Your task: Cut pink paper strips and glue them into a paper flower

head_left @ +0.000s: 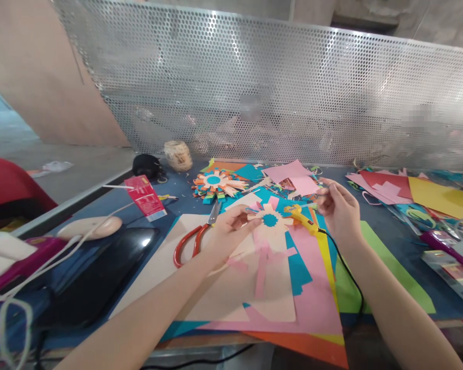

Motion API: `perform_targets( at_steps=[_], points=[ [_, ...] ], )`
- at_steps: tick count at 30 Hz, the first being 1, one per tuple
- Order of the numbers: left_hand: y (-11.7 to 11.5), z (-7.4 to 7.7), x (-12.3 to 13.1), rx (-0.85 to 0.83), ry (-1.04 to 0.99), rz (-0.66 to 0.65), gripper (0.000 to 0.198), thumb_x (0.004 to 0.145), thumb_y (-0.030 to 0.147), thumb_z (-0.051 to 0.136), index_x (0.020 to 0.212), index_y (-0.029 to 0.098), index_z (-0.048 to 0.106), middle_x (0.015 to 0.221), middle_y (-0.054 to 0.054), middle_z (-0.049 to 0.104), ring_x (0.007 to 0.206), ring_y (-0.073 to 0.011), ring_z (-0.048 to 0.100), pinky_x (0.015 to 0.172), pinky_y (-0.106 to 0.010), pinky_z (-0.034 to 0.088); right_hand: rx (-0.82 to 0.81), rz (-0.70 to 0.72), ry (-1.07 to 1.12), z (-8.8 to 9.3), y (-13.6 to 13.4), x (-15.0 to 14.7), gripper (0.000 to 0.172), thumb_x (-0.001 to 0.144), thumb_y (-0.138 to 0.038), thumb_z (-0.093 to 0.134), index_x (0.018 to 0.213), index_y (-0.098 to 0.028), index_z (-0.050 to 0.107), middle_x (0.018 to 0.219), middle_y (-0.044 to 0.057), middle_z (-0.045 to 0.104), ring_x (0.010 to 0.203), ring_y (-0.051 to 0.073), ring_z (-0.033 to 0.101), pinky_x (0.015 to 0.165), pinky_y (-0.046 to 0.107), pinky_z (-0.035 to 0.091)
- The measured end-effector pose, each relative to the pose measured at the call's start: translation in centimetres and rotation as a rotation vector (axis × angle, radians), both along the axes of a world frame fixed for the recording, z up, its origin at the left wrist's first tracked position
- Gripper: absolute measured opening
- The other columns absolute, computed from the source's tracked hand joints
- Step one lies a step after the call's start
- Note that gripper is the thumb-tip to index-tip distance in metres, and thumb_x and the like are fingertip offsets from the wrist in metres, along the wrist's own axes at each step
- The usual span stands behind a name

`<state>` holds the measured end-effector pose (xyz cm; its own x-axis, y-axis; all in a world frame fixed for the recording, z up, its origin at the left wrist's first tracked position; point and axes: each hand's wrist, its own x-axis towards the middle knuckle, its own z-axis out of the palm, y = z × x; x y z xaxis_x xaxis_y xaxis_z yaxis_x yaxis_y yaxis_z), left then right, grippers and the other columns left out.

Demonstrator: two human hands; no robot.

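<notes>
My left hand (235,223) pinches the left edge of a cream paper flower (285,222) with a teal centre. It holds the flower over the stacked paper sheets. My right hand (341,208) is raised to the right with thumb and fingertips together; what they hold, if anything, is too small to make out. Between the two hands lies a yellow glue gun (305,221), its black cord running down under my right forearm. Scissors (198,239) with red handles rest left of my left hand. Pink paper strips (261,275) lie on a cream sheet (212,298) below the flower.
Behind the sheets sits a layered paper flower (212,181) among scraps. A black phone (100,277), a computer mouse (94,227) and a red packet (144,197) are at left. Coloured paper (435,198) is piled at right, and a perforated metal panel (254,77) borders the back.
</notes>
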<state>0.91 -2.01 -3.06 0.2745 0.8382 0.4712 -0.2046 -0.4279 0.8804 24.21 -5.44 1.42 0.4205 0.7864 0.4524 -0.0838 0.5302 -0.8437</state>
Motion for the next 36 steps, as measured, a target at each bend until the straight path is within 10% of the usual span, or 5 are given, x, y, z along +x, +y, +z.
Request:
perform_targets(
  at_steps=[6,14,20,36],
  points=[
    [-0.7,0.6,0.0,0.221,0.117,0.005,0.01,0.074,0.026,0.064,0.08,0.019,0.06,0.075,-0.003,0.062,0.07,-0.0146,0.061,0.065,-0.029,0.053,0.06,-0.167,0.048,0.3,0.9,2.5,0.018,0.073,-0.027,0.064,0.088,-0.019,0.064,0.067,-0.002,0.062,0.056,0.008,0.061,0.047,0.019,0.052],
    [-0.5,1.7,-1.3,1.151,0.421,0.269,0.018,0.077,0.011,0.059,0.091,0.023,0.061,0.079,-0.001,0.068,0.081,-0.0149,0.062,0.072,-0.029,0.047,0.415,-0.106,-0.817,0.1,-3.0,-4.0,0.028,0.08,-0.013,0.051,0.105,-0.023,0.056,0.09,0.005,0.068,0.087,0.018,0.064,0.078,0.037,0.054],
    [-0.7,2.3,-1.7,1.231,0.476,0.403,0.02,0.075,0.01,0.062,0.089,0.023,0.06,0.078,0.001,0.07,0.079,-0.0154,0.063,0.069,-0.03,0.045,0.674,-0.074,-1.128,0.2,-3.2,-3.4,0.05,0.073,-0.018,0.063,0.119,-0.023,0.045,0.092,0.008,0.068,0.09,0.022,0.062,0.073,0.039,0.053],
    [-0.7,2.2,-1.8,1.225,0.462,0.415,0.028,0.074,0.009,0.063,0.097,0.024,0.059,0.08,0.001,0.07,0.08,-0.0144,0.062,0.071,-0.029,0.043,0.658,-0.064,-1.267,-0.5,-2.7,-3.4,0.046,0.075,-0.008,0.057,0.117,-0.023,0.046,0.091,0.006,0.068,0.087,0.019,0.063,0.075,0.036,0.053]
  ],
)
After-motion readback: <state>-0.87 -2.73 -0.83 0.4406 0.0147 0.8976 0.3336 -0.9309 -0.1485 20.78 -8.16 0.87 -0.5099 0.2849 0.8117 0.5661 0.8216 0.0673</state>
